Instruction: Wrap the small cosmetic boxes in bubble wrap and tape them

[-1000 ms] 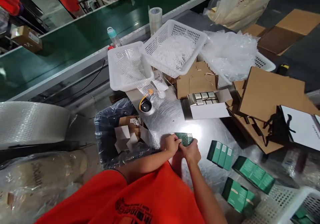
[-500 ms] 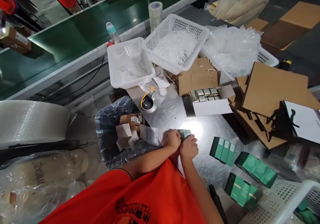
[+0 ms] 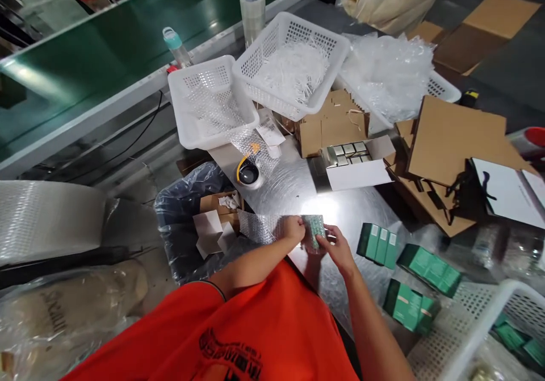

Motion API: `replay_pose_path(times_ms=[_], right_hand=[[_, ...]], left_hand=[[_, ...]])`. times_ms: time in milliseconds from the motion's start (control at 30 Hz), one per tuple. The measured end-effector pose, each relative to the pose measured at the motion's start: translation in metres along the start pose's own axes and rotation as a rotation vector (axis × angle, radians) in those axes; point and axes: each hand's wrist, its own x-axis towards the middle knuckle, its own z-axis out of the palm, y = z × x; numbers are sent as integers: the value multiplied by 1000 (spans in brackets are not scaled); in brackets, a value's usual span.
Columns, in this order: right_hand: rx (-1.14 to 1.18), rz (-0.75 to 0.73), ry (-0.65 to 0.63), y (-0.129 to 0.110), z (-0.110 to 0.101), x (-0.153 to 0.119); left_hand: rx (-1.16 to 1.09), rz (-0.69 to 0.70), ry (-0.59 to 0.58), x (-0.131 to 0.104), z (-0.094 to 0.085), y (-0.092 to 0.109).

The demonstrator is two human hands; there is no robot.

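A green box wrapped in bubble wrap (image 3: 314, 231) is between my two hands above the metal table (image 3: 285, 185). My left hand (image 3: 294, 229) is closed on the bubble wrap at the box's left side. From there a loose strip of bubble wrap (image 3: 258, 226) runs left over the bin. My right hand (image 3: 337, 247) grips the right side of the wrapped box, thumb on its face and fingers at its edge. To the right, several green boxes (image 3: 378, 246) stand in groups on the table.
A lined bin (image 3: 164, 222) with cardboard is at the left. A tape dispenser (image 3: 247, 172), white baskets (image 3: 213, 137), an open carton of small boxes (image 3: 360, 175) and flat cardboard (image 3: 455, 142) lie beyond. Another basket (image 3: 464, 335) sits front right.
My right hand has opened out and moved slightly right and down. More of the wrapped green box shows between my hands. The whole view has shifted a little.
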Motion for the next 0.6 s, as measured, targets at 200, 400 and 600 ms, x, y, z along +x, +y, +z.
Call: replay_pose_path(times_ms=[200, 400, 600], right_hand=[[189, 71, 32, 2, 6, 6], [99, 27, -10, -3, 6, 5], [61, 5, 2, 1, 5, 7]], left_hand=[[-12, -36, -20, 1, -5, 5], [-73, -123, -118, 1, -4, 7], [-209, -166, -161, 1, -1, 7]])
